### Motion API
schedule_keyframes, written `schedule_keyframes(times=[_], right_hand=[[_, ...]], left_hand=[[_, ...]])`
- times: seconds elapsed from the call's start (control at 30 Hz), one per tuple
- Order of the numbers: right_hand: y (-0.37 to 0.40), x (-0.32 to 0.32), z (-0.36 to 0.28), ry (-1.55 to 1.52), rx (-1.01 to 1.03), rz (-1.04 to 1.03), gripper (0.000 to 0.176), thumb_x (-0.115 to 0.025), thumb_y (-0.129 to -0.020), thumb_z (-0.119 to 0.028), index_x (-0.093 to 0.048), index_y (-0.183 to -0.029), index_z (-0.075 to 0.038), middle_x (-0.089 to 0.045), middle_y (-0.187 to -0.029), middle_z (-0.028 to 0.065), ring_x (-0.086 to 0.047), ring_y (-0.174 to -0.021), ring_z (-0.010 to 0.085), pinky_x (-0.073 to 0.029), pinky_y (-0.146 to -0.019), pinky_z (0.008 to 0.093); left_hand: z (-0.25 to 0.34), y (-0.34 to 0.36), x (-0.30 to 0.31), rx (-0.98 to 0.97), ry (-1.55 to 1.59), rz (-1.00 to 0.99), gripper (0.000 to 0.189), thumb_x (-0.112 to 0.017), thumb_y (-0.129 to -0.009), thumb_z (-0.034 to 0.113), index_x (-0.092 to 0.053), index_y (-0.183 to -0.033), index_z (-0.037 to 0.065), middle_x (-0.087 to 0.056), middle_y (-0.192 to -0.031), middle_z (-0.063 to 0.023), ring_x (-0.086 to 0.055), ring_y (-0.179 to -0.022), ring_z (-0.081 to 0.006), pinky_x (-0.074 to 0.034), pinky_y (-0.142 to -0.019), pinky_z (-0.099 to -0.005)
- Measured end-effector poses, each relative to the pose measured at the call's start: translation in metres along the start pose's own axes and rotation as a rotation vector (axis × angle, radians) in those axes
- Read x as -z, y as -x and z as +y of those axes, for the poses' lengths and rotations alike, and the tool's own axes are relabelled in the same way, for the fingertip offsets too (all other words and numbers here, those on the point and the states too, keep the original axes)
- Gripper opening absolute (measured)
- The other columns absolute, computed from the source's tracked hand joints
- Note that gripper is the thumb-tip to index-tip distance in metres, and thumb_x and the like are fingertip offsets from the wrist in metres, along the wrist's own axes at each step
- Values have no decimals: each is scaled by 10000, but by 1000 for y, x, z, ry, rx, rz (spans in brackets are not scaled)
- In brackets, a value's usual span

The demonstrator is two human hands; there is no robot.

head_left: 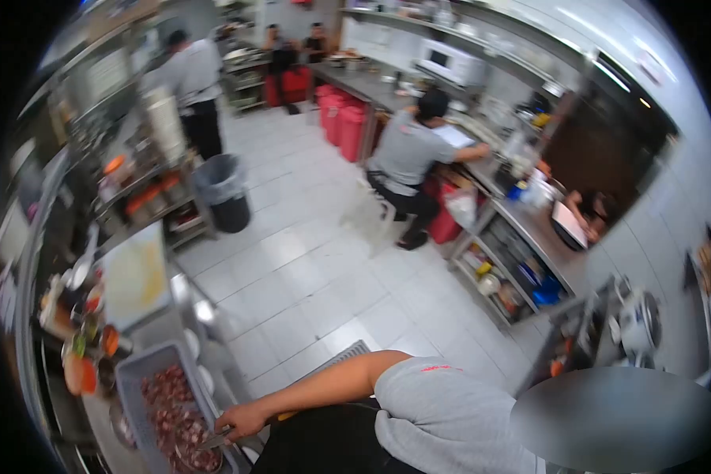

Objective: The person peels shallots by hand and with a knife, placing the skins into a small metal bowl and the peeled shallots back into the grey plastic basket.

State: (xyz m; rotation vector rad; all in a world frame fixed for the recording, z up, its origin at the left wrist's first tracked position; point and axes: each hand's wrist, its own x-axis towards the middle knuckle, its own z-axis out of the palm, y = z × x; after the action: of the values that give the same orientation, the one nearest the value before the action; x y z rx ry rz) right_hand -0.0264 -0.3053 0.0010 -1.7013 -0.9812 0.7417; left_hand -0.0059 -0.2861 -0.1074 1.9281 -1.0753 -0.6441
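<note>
White floor tiles (284,292) run right through the middle of this kitchen, so I'll use that as the clock centre, with the far end at 12. Biggest thing after the floor is the long steel worktop (539,229), stretching along the wall from 12 down to about 3. On the near side, around 8, is another steel worktop (99,412), packed with jars and tubs.

People next: one in a light top stands with their back to us (197,79) toward 11, and one in a grey shirt (407,146) sits at 1, leaning over something flat and white (453,136). Dark bin (233,209) with a see-through liner at 10, red bins (349,130) bunched up by 12, white microwave (453,63) on the wall side at 1.

Now the action. Grey plastic tub (128,391) sits on the near worktop between 7 and 8, longer than it is wide, with chunks of raw-looking reddish meat (170,411) spread over its bottom. Just above it, toward 9, lies a pale cutting board (134,272) with a yellowish stain.

Right hand (242,419) is at 7, by the tub's near corner, fingers wrapped round the handle of a metal utensil (216,439). The utensil's head is down in the meat, too blurry for me to say what kind. Can't see the left hand, so can't tell what it's doing. Smallest bit: an orange lid (114,163) on a container up at 9 or 10.
</note>
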Motion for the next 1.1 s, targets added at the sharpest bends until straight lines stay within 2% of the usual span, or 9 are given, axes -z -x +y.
schedule_keyframes(times=[0.1, 0.13, 0.17, 0.23, 0.33, 0.43, 0.63, 0.77, 1.1], right_hand=[[83, 30, 12, -135, -143, 165, 448, -682, -916, -356, -608, -1220, -35, -682, -993, 161, -651, -918, 251, -502, -777, 391], [111, 29, 22, -219, -148, 304, 425, -679, -924, -357, -611, -1197, -39, -671, -887, 126, -635, -819, 206, -494, -709, 356], [140, 28, 31, -221, -171, 344, 425, -679, -924, -357, -611, -1197, -39, -671, -887, 126, -635, -819, 206, -494, -709, 356], [206, 23, 25, -229, -278, 515, 392, -650, -954, -355, -611, -1183, -40, -644, -809, 72, -580, -717, 169, -469, -637, 341], [285, -2, 9, -473, -419, 600, 377, -627, -978, -350, -603, -1200, -46, -612, -789, 27, -519, -674, 121, -429, -584, 308], [332, -29, 13, -449, -467, 702, 367, -605, -999, -345, -585, -1229, -59, -581, -779, -7, -456, -642, 78, -375, -543, 266], [354, -46, -9, -581, -430, 795, 388, -599, -1006, -346, -557, -1294, -90, -535, -764, -35, -402, -616, 48, -335, -529, 232], [348, -41, -22, -657, -452, 752, 396, -605, -1004, -337, -554, -1325, -110, -450, -719, -50, -391, -596, 49, -323, -514, 231], [319, -11, -35, -652, -523, 623, 371, -616, -1002, -293, -570, -1320, -107, -457, -724, -52, -359, -591, 40, -285, -495, 215]], left_hand=[[20, -66, -46, -134, -3, -146, 203, -622, -946, 194, -616, -956, -8, -660, -870, -109, -640, -796, -192, -526, -755, -354], [22, -79, -65, -167, -1, -183, 204, -622, -947, 195, -616, -956, -8, -661, -869, -110, -641, -795, -192, -527, -754, -355], [25, -90, -87, -194, 5, -211, 205, -622, -947, 196, -616, -956, -8, -661, -868, -110, -642, -794, -193, -527, -753, -355], [39, -100, -128, -227, 23, -265, 206, -622, -947, 197, -616, -955, -8, -661, -866, -111, -643, -793, -193, -528, -751, -356], [55, -113, -178, -259, 32, -295, 208, -621, -947, 200, -616, -954, -8, -662, -863, -112, -644, -790, -195, -529, -749, -357], [61, -109, -202, -254, 15, -301, 210, -621, -947, 202, -616, -953, -8, -663, -860, -113, -646, -788, -196, -529, -747, -358], [44, -88, -208, -198, -47, -225, 215, -621, -948, 207, -616, -951, -8, -665, -854, -116, -649, -784, -199, -531, -742, -360], [27, -52, -177, -83, -95, -71, 218, -620, -948, 210, -617, -950, -8, -666, -850, -118, -651, -781, -201, -533, -738, -361], [5, 15, -141, 146, -140, 306, 225, -619, -949, 217, -617, -947, -8, -668, -840, -122, -656, -773, -206, -536, -730, -364]])
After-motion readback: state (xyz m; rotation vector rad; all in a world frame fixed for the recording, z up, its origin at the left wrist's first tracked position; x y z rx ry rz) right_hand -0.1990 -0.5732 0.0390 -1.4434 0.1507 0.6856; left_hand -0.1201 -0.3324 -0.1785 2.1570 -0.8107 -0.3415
